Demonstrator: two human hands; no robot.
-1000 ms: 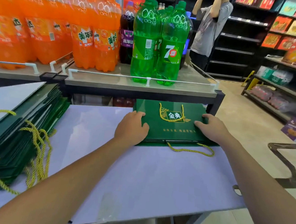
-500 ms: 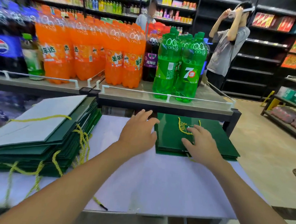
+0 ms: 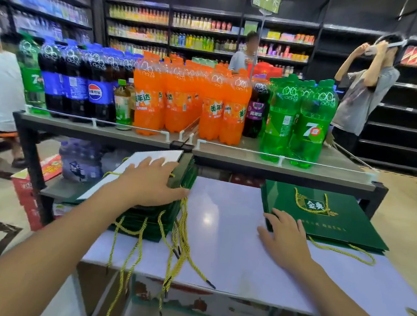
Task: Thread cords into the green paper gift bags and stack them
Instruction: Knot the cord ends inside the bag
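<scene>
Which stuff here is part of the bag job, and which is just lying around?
Job: left bag pile, yellow cords, right bag stack, left hand, right hand.
Lying about: soda bottles, red box.

Left hand palm-down, right hand flat (fingers straight)

Orange soda bottles crowd the shelf beside green ones.

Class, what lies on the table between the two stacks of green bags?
Bare white tabletop, with yellow cords trailing from the left stack; head view.
</scene>
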